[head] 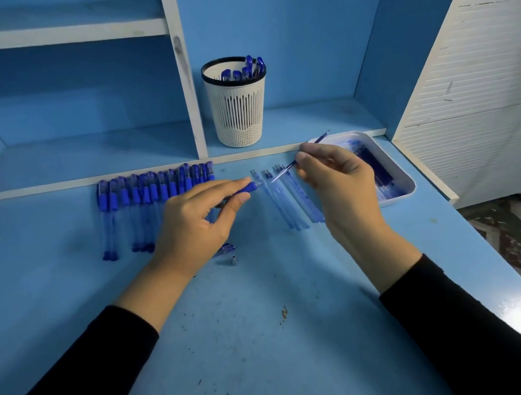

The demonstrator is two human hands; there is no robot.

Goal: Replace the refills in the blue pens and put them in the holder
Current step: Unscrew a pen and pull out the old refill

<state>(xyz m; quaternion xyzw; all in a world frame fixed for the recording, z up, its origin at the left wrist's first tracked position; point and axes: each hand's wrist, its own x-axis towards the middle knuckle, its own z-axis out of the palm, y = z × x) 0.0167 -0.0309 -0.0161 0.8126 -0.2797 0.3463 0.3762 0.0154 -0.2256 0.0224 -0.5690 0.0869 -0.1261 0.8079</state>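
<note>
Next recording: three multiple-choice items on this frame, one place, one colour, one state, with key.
1. Where does the pen holder stand? A on the raised shelf; B in the tray; C on the floor.
2. What colour is the tray? A red; B white; C black.
3. What is the right hand doing? A lies flat; B pinches a refill; C grips the holder.
Key: 1A, it stands behind the shelf edge; 2B, its rim is white; 3B, fingertips clamp the thin refill.

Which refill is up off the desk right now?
The refill pinched in the right hand, slanted, tip toward the pen barrel in the left hand. The other refills lie flat on the desk beside the white tray.
</note>
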